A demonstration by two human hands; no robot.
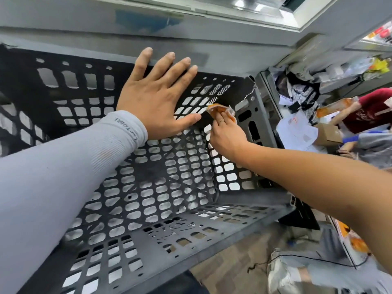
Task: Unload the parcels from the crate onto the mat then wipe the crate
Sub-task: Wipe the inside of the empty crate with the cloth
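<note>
Grey painted wall point(89, 15) stands behind the black perforated crate point(161, 183), which holds no parcels. On the crate's far rim rests the left hand point(157, 98), fingers spread and straight, its arm in a grey sleeve point(63, 166). Inside the far right corner the right hand point(224, 132) presses an orange cloth point(220, 110) against the crate wall, fingers curled over it. Further right, parcels point(297, 128) and papers lie in a blurred heap, with another person in a red shirt point(369, 113) beside them.
</note>
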